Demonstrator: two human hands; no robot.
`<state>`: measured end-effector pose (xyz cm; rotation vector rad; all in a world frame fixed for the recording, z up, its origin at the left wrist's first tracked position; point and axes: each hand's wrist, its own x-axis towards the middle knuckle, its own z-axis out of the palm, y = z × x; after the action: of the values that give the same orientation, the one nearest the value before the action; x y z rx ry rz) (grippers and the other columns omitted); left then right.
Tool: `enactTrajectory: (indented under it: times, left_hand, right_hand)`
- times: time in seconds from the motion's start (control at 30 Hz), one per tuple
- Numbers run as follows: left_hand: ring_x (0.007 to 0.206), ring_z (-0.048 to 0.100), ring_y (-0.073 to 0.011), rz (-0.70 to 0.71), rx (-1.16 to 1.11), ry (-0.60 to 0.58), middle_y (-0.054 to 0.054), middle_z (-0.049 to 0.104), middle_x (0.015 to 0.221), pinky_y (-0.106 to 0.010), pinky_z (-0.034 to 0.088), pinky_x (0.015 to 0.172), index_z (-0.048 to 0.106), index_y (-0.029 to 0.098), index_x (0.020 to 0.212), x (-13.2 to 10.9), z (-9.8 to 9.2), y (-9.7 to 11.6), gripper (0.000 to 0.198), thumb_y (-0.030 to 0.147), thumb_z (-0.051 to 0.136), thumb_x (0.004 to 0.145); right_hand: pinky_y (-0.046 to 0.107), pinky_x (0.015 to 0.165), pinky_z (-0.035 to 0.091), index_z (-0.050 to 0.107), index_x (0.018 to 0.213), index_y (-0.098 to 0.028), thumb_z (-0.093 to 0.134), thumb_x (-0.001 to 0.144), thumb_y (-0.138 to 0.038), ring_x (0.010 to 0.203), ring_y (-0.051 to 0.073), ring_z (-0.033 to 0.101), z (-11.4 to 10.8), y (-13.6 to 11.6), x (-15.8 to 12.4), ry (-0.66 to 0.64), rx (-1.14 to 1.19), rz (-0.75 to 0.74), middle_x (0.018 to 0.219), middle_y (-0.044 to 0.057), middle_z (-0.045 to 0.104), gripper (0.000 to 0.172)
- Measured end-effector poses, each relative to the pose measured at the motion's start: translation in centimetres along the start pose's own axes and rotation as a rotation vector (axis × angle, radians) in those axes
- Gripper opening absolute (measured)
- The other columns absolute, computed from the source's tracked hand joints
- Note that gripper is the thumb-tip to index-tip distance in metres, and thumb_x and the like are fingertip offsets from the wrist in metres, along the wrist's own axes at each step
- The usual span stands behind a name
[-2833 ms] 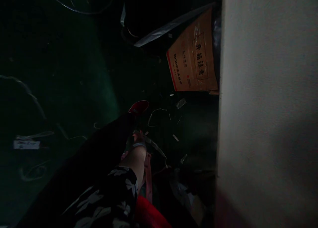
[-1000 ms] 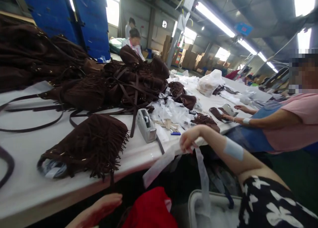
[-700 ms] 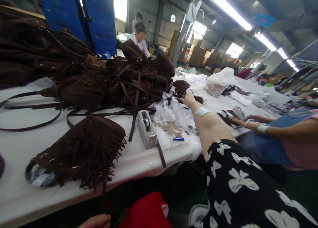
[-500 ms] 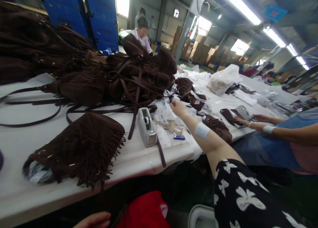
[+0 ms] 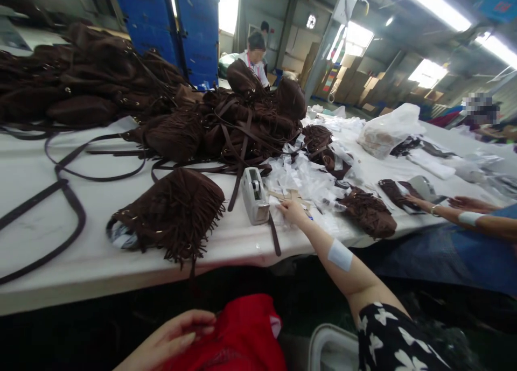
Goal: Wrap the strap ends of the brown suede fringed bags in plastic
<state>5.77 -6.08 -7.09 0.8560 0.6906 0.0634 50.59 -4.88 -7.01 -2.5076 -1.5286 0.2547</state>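
Observation:
My left hand [image 5: 177,336] is low in front of the table, fingers stretched, nothing in it, beside the red cloth [image 5: 242,333]. My right hand [image 5: 293,212] is stretched over the table, right of the grey tape dispenser [image 5: 255,198]. Its fingers are bent together over white paper; what they pinch, if anything, is too small to make out. Just behind it lie cardboard strips [image 5: 297,194] and a heap of white paper slips [image 5: 309,174]. A dark brown fringed bag [image 5: 177,212] lies on its side to the left, patterned lining showing at its opening.
Brown bags with long straps [image 5: 177,128] are piled along the back. Another brown fringed bag [image 5: 369,212] lies to the right. Beyond it, a co-worker's hands [image 5: 420,203] rest at a small dark item. A white bin [image 5: 333,347] stands below the table.
My right hand has come back from the paper slips towards the tape dispenser. My left hand has risen further into view. The whole view has shifted to the left.

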Motion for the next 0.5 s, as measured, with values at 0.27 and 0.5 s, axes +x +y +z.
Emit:
enactTrajectory:
  times: [0.27,0.5]
  left_hand:
    - [0.119,0.054,-0.0304,0.043,0.189,-0.073,-0.010,0.065,0.121,-0.042,0.036,0.107,0.067,0.021,0.113,-1.7,-0.5,-0.7,0.049,0.050,0.071,0.074]
    - [0.112,0.056,-0.0272,0.107,0.753,-0.178,-0.008,0.064,0.118,-0.038,0.040,0.102,0.066,0.022,0.113,-4.1,0.0,-3.4,0.046,0.051,0.066,0.077]
  right_hand:
    - [0.031,0.076,0.041,0.073,0.089,-0.017,0.042,0.095,-0.040,0.091,0.026,0.063,-1.2,0.0,-2.0,0.124,-0.070,0.029,0.094,0.014,0.070,0.038]
    - [0.032,0.062,0.043,0.073,0.080,-0.017,0.061,0.080,-0.041,0.068,0.025,0.062,-1.9,1.8,-0.9,0.318,0.281,0.213,0.067,0.011,0.067,0.027]
